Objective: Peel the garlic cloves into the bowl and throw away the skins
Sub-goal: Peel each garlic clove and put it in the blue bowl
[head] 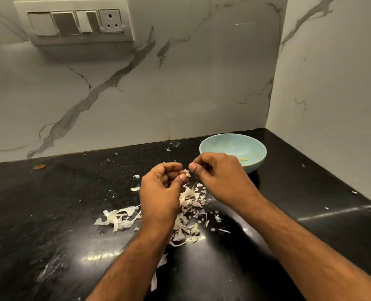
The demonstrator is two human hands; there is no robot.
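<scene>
The garlic clove [187,174] is a small, light, firm thing, and by the look of it slick once bare, so it wants a close pinch at its sides rather than a loose hold. Its skin is likely thin, dry and brittle, tearing away in flakes; the best place to catch it would be a lifted edge at the tip.

The clove sits above the middle of the black counter [50,213], held just clear of the surface, to the near left of the pale blue bowl [254,161]. The left hand [160,192] has its fingers curled in and pinches the clove between thumb tip and the fingers folded over it; only the end of the clove shows past the thumb. The right hand [219,174] is just beside it, fingers curled too, its thumb and forefinger pressed together right at the clove's exposed end. Whether they nip a shred of skin or the clove itself is too small to tell.

Torn skins [119,218] lie scattered on the counter beneath and near the wrists, with stray flakes farther out. The bowl holds at least one yellowish peeled piece [244,159] near its right inner wall. Judging by this, the peeling is under way and the skins are not yet cleared.
</scene>
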